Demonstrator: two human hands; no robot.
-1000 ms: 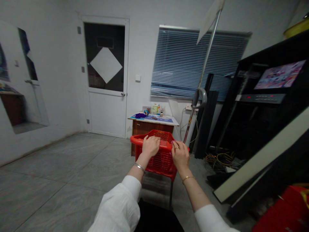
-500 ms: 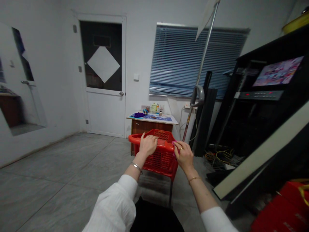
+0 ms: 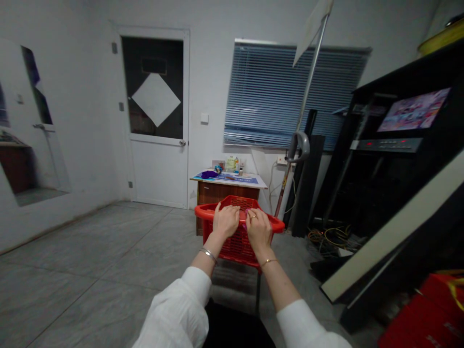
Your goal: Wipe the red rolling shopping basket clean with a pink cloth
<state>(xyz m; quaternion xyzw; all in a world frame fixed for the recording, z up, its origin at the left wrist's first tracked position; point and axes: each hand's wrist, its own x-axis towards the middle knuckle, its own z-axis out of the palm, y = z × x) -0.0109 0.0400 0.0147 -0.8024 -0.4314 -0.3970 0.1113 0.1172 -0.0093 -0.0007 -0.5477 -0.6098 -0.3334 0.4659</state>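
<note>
A red plastic shopping cart (image 3: 239, 245) stands before me, with its handle (image 3: 277, 224) toward me. My left hand (image 3: 226, 221) is closed over the middle of the handle, its fingers on the far side. Just to its right, my right hand (image 3: 258, 228) presses a pink cloth (image 3: 247, 212) around the handle. Most of the cloth is hidden under the fingers; only small pink bits show at their edge.
A small wooden desk (image 3: 259, 180) with bottles and a purple cloth (image 3: 209, 175) stands beyond the cart. A grey-handled pole (image 3: 299, 146) leans at the right, near a black rack (image 3: 380, 179) and loose cables (image 3: 337, 235). A white door (image 3: 159, 169) is at the back left.
My right hand has slid left along the handle with the pink cloth, coming close to my left hand. The handle's right end now shows. My left hand has stayed on the handle.
</note>
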